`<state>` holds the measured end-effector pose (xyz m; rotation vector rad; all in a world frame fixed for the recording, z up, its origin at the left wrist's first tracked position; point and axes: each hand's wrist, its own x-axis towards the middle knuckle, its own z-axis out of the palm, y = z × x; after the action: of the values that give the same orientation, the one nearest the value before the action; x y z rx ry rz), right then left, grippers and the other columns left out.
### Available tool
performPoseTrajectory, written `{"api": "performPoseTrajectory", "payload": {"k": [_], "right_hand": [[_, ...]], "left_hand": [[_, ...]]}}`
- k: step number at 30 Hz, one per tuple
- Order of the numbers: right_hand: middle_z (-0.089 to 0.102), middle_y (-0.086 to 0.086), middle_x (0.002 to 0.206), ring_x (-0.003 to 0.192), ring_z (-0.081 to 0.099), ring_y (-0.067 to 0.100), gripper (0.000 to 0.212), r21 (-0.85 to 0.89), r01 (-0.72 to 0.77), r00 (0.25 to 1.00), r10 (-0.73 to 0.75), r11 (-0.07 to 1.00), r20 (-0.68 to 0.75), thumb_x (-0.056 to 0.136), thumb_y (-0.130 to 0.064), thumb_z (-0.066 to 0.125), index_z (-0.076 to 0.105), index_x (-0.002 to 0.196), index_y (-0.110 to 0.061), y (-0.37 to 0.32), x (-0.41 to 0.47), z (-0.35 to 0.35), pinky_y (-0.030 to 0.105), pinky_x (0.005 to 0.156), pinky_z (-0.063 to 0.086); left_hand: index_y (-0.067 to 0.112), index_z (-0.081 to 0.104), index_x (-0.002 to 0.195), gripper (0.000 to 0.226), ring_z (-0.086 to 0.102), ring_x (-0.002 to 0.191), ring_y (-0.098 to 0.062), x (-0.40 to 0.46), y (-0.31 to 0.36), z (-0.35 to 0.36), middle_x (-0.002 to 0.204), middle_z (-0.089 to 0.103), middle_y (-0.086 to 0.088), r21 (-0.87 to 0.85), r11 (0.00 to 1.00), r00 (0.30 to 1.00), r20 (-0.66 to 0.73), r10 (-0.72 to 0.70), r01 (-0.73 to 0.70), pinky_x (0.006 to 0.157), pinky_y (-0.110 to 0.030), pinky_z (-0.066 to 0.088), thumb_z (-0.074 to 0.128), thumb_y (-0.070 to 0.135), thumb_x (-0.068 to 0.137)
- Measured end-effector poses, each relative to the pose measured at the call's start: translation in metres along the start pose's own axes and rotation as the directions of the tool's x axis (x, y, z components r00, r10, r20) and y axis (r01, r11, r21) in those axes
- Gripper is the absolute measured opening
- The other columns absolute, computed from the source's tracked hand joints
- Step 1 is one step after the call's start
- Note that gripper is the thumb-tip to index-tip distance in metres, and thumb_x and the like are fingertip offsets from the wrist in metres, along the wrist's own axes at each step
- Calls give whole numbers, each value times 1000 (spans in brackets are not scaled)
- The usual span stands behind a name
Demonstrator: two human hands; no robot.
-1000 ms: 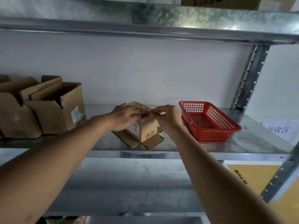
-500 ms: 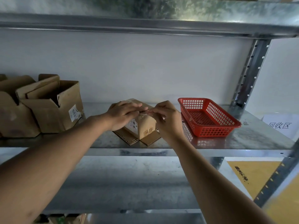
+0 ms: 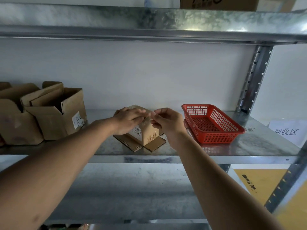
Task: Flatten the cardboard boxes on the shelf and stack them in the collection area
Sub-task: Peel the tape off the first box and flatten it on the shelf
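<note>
- We found a small cardboard box (image 3: 147, 133) standing on the metal shelf (image 3: 249, 146), roughly at its middle, with its bottom flaps splayed flat on the shelf around it.
- Our left hand (image 3: 127, 119) lay palm-down over the top of that box, fingers stretched out flat and pressing on it rather than closed around it.
- Our right hand (image 3: 166, 121) hovered just beside the left, at the box's top right edge, thumb and forefinger pinched together on something thin and pale; we could not tell whether it was tape.
- The fingertips of the two hands nearly met above the box.
- To the left, well apart from the small box, stood two larger open boxes (image 3: 54, 112) side by side, flaps up, the nearer one bearing a white label.
- To the right, near the small box, sat a red basket (image 3: 232, 135) on the same shelf.
- At the far right edge a white paper sign (image 3: 285, 131) with printed characters lay by the shelf's end.
</note>
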<state>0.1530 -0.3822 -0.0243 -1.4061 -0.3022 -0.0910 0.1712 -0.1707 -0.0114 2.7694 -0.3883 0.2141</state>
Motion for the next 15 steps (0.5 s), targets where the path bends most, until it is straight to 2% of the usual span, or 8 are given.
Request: {"api": "performPoseTrajectory", "payload": {"k": [3,6,9,12,15], "right_hand": [[75,1,72,65,69,7,12,-32,-62,997,61,998,-48,90,-12,80,75,95,-2,4,7,5,18,60,54],[72,0,65,56,64,5,10,-28,-98,991,95,995,-89,90,-12,80,78,93,-2,7,9,12,16,57,53],[74,1,67,57,65,8,10,-143,-105,986,84,984,-145,90,-20,81,79,87,-11,9,12,16,23,60,57],[77,6,85,74,71,19,8,-277,-101,977,43,956,-207,92,-20,78,79,95,-13,8,16,14,41,75,62],[76,7,88,72,72,20,6,-301,-77,972,5,951,-235,96,-13,73,77,98,-10,5,16,12,42,74,63]], "left_hand": [[45,52,147,46,24,147,-20,0,2,1,161,32,25,107,994,1000,19,1,-3,119,-38,16,26,52,109],[40,55,144,50,27,142,-19,-2,9,2,160,34,18,174,985,1000,-5,6,-5,118,-45,24,22,53,109],[45,52,144,51,29,135,-21,-2,18,4,154,38,15,198,980,999,-43,-8,16,112,-47,30,20,58,107],[55,43,147,55,32,126,-22,3,21,2,147,40,13,232,973,1000,-30,-5,12,110,-50,36,15,69,103],[61,32,151,75,30,122,-21,8,15,-2,144,37,12,224,974,1000,24,14,-19,110,-50,36,1,86,87]]}}
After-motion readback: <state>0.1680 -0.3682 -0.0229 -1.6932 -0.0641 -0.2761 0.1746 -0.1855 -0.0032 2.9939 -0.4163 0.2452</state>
